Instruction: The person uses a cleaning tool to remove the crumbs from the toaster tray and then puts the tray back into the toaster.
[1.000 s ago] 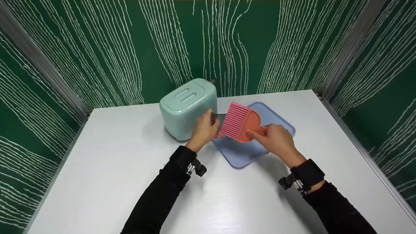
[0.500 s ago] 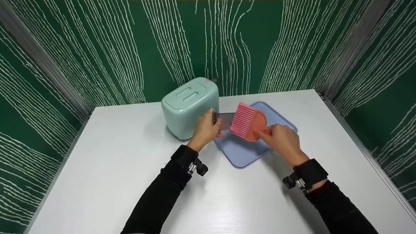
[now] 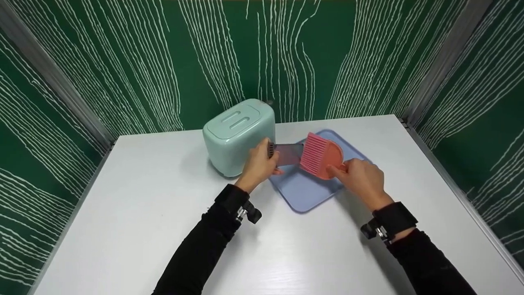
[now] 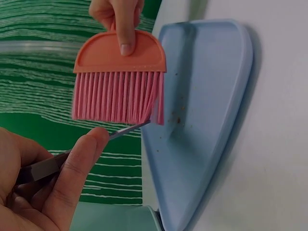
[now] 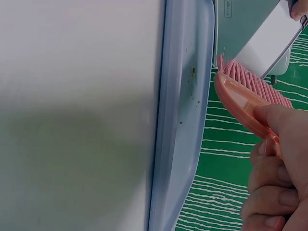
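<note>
My left hand [image 3: 261, 159] pinches the dark slotted end of a thin, shiny metal crumb tray [image 3: 287, 154] between thumb and fingers. Its flat plate reaches rightward over a blue tray [image 3: 301, 198]. A small orange brush [image 4: 120, 54] with pink bristles is gripped at its handle by my right hand [image 3: 362, 178], thumb laid along the orange body. In the head view the bristles overlap the crumb tray's far end; from the left wrist their tips are right at its edge. Small brown crumbs [image 4: 178, 120] lie scattered on the blue tray below.
A mint-green toaster [image 3: 239, 137] stands on the white table [image 3: 163, 221], close beside my left hand. Green walls [image 3: 286, 61] with white wavy lines enclose the table's back and sides.
My right hand has moved the brush rightward along the crumb tray, so more of the metal plate shows. My left hand stays almost in place.
</note>
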The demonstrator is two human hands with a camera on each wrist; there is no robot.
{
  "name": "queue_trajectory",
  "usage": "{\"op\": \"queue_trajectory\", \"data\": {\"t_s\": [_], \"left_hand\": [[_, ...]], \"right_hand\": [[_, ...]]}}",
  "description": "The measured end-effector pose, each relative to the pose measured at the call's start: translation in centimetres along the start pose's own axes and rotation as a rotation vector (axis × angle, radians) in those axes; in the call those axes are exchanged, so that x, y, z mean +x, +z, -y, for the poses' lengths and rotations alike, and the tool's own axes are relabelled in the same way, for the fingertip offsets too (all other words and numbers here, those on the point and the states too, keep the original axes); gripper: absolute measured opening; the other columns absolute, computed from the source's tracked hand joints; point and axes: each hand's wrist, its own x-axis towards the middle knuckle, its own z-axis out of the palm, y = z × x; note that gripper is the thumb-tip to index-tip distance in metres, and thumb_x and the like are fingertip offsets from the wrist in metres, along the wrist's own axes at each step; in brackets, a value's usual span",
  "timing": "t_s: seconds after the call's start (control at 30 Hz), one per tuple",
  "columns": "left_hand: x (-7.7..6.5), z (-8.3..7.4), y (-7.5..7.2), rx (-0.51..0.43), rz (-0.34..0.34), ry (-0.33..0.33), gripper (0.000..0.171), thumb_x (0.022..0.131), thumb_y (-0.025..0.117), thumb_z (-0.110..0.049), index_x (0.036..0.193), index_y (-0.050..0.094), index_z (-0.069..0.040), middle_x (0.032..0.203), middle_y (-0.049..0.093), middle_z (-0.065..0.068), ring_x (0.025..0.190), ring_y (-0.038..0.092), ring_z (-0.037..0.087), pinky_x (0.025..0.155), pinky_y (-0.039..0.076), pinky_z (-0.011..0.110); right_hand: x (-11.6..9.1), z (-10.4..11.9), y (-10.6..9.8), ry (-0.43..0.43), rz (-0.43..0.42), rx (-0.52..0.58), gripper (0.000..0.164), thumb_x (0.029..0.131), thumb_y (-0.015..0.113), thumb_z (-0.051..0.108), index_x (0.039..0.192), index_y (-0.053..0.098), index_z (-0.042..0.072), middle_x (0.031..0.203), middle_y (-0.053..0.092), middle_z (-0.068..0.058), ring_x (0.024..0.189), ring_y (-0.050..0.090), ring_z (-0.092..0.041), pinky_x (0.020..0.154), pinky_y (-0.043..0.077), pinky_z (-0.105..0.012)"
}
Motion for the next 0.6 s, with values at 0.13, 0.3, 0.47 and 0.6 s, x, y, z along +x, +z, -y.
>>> {"op": "queue_trajectory", "data": {"t_s": [0.13,0.3,0.47,0.6], "left_hand": [[0.0,0.1,0.0,0.011,-0.006,0.033,0.008,0.108,0.058,-0.008,0.107,0.052,-0.003,0.088,0.065,0.017,0.067,0.08,0.028,0.055,0.065,0.027],[0.0,0.2,-0.1,0.012,-0.007,0.036,0.008,0.108,0.058,-0.008,0.107,0.051,-0.003,0.085,0.063,0.014,0.067,0.081,0.028,0.055,0.065,0.026],[0.0,0.3,-0.2,0.014,-0.001,0.023,0.008,0.109,0.058,-0.008,0.109,0.052,-0.004,0.087,0.064,0.014,0.066,0.08,0.026,0.056,0.065,0.026],[0.1,0.3,-0.2,0.014,0.004,0.013,0.008,0.11,0.057,-0.009,0.11,0.051,-0.004,0.088,0.063,0.013,0.065,0.079,0.024,0.056,0.065,0.026]], "right_hand": [[0.0,-0.5,0.1,0.016,-0.011,-0.023,0.06,0.096,0.078,0.05,0.058,0.046,0.018,0.053,0.042,0.003,0.051,0.043,-0.017,0.044,0.024,-0.029],[-0.1,-1.1,0.0,0.03,0.004,-0.024,0.058,0.097,0.078,0.049,0.06,0.047,0.017,0.053,0.043,0.002,0.051,0.043,-0.017,0.045,0.024,-0.029],[0.0,-1.2,-0.5,0.043,0.026,-0.016,0.056,0.098,0.076,0.052,0.063,0.053,0.014,0.053,0.05,-0.001,0.052,0.045,-0.018,0.045,0.026,-0.029],[0.1,-1.1,-1.0,0.038,0.013,-0.01,0.059,0.099,0.074,0.054,0.062,0.056,0.012,0.053,0.052,-0.003,0.051,0.046,-0.019,0.044,0.026,-0.029]]}}
